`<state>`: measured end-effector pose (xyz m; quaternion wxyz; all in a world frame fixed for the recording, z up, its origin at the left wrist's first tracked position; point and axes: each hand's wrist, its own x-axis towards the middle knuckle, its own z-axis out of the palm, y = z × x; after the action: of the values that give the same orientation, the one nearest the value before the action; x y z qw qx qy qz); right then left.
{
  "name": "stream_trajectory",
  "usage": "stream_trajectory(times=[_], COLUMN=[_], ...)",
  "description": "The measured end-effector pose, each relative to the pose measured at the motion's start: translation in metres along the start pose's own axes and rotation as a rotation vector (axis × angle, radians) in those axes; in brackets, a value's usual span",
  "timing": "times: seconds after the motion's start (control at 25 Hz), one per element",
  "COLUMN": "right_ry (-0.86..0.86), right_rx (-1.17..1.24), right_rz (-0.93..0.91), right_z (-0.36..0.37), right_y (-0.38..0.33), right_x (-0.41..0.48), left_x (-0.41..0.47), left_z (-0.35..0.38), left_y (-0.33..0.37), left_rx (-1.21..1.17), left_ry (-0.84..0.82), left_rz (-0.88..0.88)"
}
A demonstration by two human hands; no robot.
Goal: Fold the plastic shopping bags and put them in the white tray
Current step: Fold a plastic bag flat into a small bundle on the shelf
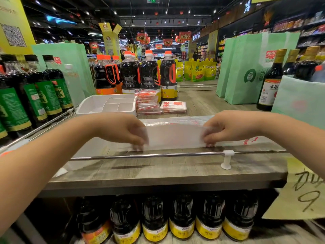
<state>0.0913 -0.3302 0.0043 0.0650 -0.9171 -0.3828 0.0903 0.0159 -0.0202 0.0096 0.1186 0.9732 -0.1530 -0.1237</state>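
Two hands, palms down, fingers curled: left hand (123,131) and right hand (226,129) each pinch an end of the white plastic bag (175,136), half-folded, red-printed, on the table (158,171); white tray (105,112) at 11 o'clock

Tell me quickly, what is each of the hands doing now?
Left hand: pinches the plastic bag.
Right hand: pinches the other end of it.

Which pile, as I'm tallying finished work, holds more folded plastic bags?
The tall pile of folded bags beside the white tray; the short pile to its right is far lower.
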Motion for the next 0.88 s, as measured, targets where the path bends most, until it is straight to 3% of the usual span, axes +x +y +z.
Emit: stream_trajectory(times=[0.24,0.44,0.56,0.68,0.88], right_ry=[0.007,0.016,-0.014,0.024,-0.064], right_rx=[-0.038,-0.127,-0.254,-0.338,-0.220], right_rz=[0.047,0.146,0.202,0.124,-0.042], right_z=[-0.009,-0.008,-0.005,-0.003,0.013], right_y=[0.009,0.011,0.017,0.028,0.026], right_x=[0.007,0.013,0.020,0.025,0.021], left_x=[0.002,0.015,0.018,0.016,0.019], left_z=[-0.011,-0.003,0.004,0.011,0.028], left_y=[-0.015,-0.027,-0.029,-0.019,0.005], left_rx=[-0.103,0.157,0.230,0.366,0.219], left_ry=[-0.033,0.152,0.176,0.118,-0.060], left_rz=[-0.080,-0.156,-0.096,0.043,0.166])
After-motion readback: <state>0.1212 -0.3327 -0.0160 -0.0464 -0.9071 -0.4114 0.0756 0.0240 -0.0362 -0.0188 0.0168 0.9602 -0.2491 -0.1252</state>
